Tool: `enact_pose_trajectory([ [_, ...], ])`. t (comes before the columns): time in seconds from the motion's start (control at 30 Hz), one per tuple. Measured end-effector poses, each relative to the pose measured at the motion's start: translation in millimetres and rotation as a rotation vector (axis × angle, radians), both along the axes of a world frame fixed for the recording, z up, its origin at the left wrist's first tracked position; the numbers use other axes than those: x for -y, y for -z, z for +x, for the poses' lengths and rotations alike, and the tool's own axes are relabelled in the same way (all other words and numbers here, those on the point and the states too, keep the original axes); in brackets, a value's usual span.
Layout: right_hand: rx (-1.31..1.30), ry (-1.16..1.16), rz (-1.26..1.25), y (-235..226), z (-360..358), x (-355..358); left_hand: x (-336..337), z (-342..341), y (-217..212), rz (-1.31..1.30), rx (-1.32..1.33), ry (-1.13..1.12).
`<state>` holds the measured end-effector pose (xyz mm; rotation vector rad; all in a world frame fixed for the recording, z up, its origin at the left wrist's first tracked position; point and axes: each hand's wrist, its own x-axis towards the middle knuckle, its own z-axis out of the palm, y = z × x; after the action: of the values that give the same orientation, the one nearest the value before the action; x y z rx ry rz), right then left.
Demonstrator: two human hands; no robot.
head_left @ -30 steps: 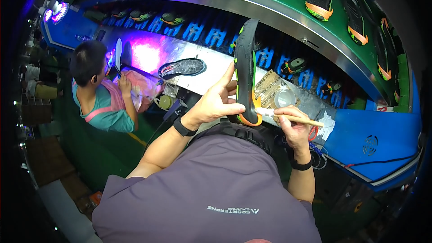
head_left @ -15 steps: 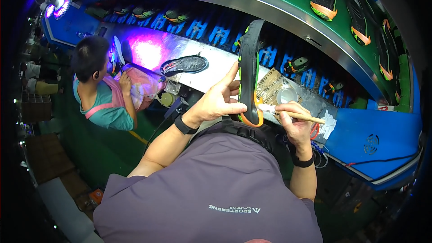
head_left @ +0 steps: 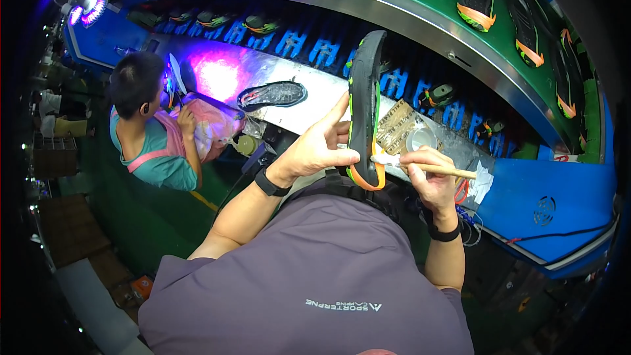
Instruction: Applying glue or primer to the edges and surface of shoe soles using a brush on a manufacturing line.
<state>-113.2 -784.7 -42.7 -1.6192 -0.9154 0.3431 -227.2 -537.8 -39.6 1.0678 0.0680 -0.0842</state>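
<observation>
while left grip (head_left: 318, 152) stays clamped on black sole (head_left: 365, 105) by the table (head_left: 323, 96), right grip (head_left: 430, 179), pinched on brush (head_left: 458, 172), has nudged it slightly up the orange heel rim (head_left: 380, 179), so edge brushing seems to be advancing

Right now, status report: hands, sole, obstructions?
Left fingers gripping shoe sole. Right fingers holding brush, bristles at sole's orange-rimmed end. Cup beyond brush, not blocking.

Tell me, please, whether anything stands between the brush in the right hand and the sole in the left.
Nothing visible does: the brush in the right hand appears to touch the right edge of the sole, near its orange end. The left hand has its thumb just left of that spot, not over it.
</observation>
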Motion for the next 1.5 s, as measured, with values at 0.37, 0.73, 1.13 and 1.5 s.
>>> enact_pose_trajectory([
  [0.37,0.138,0.125,0.044,-3,1,-13,-4,0,0,0.026,0.026,0.001],
  [0.73,0.158,0.083,-0.038,-12,-8,-8,-15,-10,0,0.343,0.056,-0.153],
  [1.13,-0.043,0.303,-0.03,-6,-37,-9,-3,-16,6,1.3,0.506,-0.283],
  [1.5,0.036,0.308,0.034,6,-20,-12,-5,-20,14,1.137,0.418,-0.195],
])
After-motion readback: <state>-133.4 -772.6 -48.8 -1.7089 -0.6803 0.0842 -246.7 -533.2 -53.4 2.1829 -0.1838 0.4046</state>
